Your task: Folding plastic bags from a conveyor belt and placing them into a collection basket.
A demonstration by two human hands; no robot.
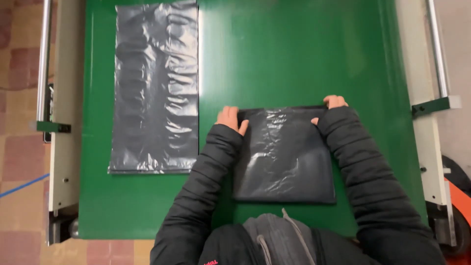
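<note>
Green and smooth, a wide belt-like table is filling the view from above. A person in a dark padded jacket is leaning over it, both arms reaching forward. Directly between the arms, a folded dark grey plastic bag is lying flat on the green surface, roughly square, close to the person's body. The left hand is gripping the bag's far left corner, thumb on top and fingers curled around the edge. The right hand is gripping the far right corner in the same way, thumb pressing on the plastic, fingers wrapping over the far edge. Further to the left, well apart from the hands, a long unfolded dark grey plastic bag is lying stretched out flat, wrinkled and shiny. Pale metal side rails are running along both table edges.
</note>
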